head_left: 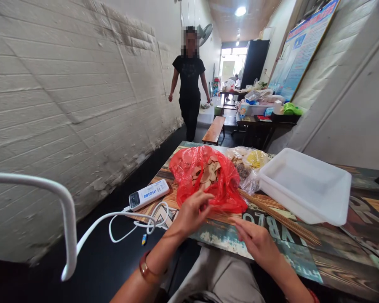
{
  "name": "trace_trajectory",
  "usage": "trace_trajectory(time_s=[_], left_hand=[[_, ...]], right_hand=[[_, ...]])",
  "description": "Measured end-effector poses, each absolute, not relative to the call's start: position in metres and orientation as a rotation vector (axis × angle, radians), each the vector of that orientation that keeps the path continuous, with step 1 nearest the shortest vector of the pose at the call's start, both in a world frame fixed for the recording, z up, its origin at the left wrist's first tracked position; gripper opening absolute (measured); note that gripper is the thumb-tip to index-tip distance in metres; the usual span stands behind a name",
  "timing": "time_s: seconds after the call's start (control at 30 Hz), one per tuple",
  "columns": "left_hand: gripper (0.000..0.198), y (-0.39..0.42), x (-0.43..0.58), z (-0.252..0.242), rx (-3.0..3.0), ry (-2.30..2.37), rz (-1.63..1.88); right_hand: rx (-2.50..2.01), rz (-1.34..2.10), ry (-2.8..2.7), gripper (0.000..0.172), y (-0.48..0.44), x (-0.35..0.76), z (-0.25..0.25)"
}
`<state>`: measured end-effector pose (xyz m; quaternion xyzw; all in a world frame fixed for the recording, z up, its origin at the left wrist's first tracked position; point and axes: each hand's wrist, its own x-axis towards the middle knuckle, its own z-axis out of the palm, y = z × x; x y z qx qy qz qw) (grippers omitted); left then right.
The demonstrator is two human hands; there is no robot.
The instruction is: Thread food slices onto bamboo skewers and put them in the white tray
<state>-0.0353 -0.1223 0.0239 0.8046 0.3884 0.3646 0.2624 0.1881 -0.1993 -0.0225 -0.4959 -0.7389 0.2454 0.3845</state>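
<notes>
My left hand [192, 213] hovers at the front edge of a red plastic bag [230, 185], its fingers loosely bent and apart. Thin brownish slices [209, 173] show through the bag's opening. My right hand [257, 241] is over the table's near edge, fingers stretched out toward the left. I make out nothing held in either hand. A bundle of thin wooden skewers [287, 219] lies slantwise on the table beyond my right hand. Behind it stands a white plastic tray [306, 185].
Clear bags [255, 159] of food sit behind the red bag. A white power bank [149, 194] with a looped white cable [113, 215] lies at the table's left edge. A person in black [190, 80] stands beyond the table, near a wooden bench [214, 129] and a cluttered table [255, 110].
</notes>
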Motion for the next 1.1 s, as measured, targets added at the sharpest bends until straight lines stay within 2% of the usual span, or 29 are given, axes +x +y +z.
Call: trace_trajectory(time_s=[0.07, 0.13, 0.27, 0.47, 0.67, 0.77, 0.87, 0.97, 1.03, 1.1], left_hand=[[0.026, -0.111, -0.039, 0.016, 1.935, 1.155, 1.153], [0.025, -0.100, -0.037, 0.007, 1.847, 1.163, 1.178], [0.018, -0.087, -0.020, -0.006, 2.072, 1.067, 1.037], [0.031, -0.055, -0.031, -0.003, 2.337, 1.332, 1.295], [0.063, -0.024, -0.050, -0.005, 2.391, 1.897, 1.151], [0.071, -0.019, -0.053, -0.002, 2.391, 2.059, 1.092], [0.073, -0.015, -0.058, 0.005, 2.402, 2.136, 1.026], [0.069, -0.010, -0.065, 0.008, 2.377, 2.169, 0.935], [0.060, -0.006, -0.068, 0.008, 2.326, 2.203, 0.873], [0.048, -0.003, -0.070, 0.006, 2.284, 2.220, 0.803]], right_hand=[[-1.337, 0.882, -1.534, 0.035, -0.194, 0.190, -0.023], [-1.296, 1.064, -1.200, 0.037, -0.183, 0.188, -0.021], [-1.163, 1.147, -1.024, 0.033, -0.152, 0.165, -0.016], [-1.344, 0.825, -1.227, 0.044, -0.093, 0.151, -0.017], [-1.646, 0.495, -1.411, 0.051, -0.039, 0.180, 0.001], [-1.806, 0.319, -1.532, 0.053, -0.024, 0.182, 0.007], [-1.955, 0.190, -1.597, 0.053, -0.014, 0.180, 0.006], [-2.055, 0.122, -1.644, 0.038, -0.007, 0.180, 0.003], [-2.072, 0.096, -1.680, 0.027, -0.006, 0.182, 0.002], [-2.045, 0.069, -1.718, 0.028, -0.008, 0.182, 0.003]])
